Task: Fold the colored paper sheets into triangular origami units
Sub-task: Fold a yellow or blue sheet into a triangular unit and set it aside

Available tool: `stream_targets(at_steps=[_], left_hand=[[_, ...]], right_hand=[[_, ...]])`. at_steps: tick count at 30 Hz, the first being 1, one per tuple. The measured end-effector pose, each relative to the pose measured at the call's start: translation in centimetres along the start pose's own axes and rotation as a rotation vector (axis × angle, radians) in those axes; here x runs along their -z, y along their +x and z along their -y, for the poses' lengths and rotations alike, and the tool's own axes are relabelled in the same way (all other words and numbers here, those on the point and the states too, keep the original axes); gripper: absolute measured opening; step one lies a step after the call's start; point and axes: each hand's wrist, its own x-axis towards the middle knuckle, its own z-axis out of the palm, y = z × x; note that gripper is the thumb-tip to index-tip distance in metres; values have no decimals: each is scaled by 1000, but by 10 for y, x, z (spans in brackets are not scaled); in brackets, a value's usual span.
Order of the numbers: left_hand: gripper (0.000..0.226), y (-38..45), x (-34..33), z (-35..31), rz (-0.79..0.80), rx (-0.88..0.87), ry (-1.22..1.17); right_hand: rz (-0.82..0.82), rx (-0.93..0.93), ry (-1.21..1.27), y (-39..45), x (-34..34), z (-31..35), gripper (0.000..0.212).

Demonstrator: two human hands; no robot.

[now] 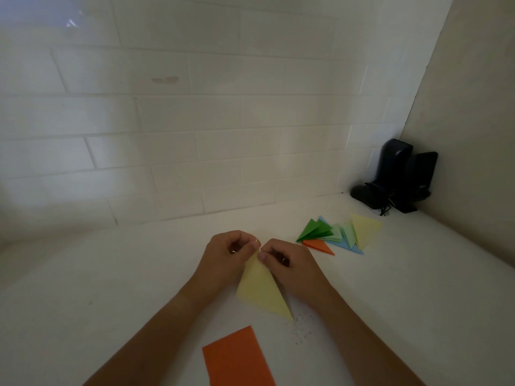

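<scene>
head view: left hand (225, 256) and right hand (289, 267), each grip pinched on the top tip of a pale yellow paper triangle (260, 291), smooth, long and pointed, held above the matte white bench (111, 288). flat orange rectangular sheet (237, 358) nearer, below. fanned pile of folded triangles (338, 234), green, orange, blue, yellow, far right. glossy white brick-shaped tiles (195, 121) behind. black speakers (401, 176) in the corner.
</scene>
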Motion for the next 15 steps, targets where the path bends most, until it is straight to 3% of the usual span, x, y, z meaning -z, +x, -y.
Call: stream_targets(at_steps=[4, 9, 15], left_hand=[[11, 2, 4, 0, -94, 44, -79], [11, 1, 2, 2, -93, 39, -99], [16, -2, -2, 2, 60, 41, -62]], right_hand=[[14, -16, -20, 0, 1, 2, 19], [8, -22, -56, 0, 2, 3, 22], [13, 13, -3, -1, 1, 2, 18]])
